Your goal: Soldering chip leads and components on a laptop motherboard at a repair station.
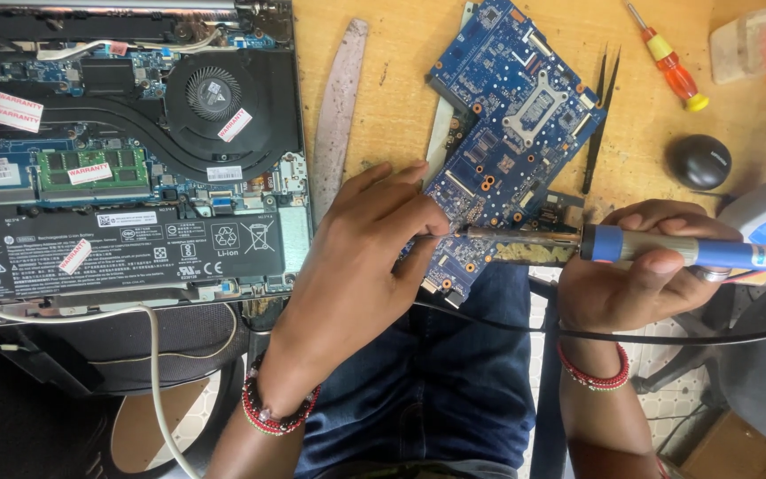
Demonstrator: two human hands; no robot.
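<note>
The right hand (644,275) is closed in a full wrap around the blue handle of one soldering iron (631,247), thumb along the top. The metal barrel runs from the fingers across to the lower edge of one loose blue motherboard (511,124), which overhangs the edge of the wooden bench (401,53) above the person's lap.

The left hand (370,257) lies palm down just beside the board's lower corner, fingers curled loosely. Its fingertips meet the iron's tip; they may be pinching solder wire there, but the contact point is too small to confirm, so I cannot tell whether anything is held.

Risks noted:
- The left fingertips touch or nearly touch the hot tip; a small slip of either hand could cause a burn.
- The board overhangs the bench and appears unclamped; pressure from the iron could tilt or shift it, smearing a joint.
- The black cable (667,337) crosses below both wrists and could snag and jerk the iron.

Count: one open laptop chassis (126,151), beyond the left hand's knuckles, with one cooling fan (213,93) and one battery (135,248); one pair of black tweezers (600,120), one red-and-yellow screwdriver (671,62) and one black mouse (698,161), all beyond the right hand's fingers.
</note>
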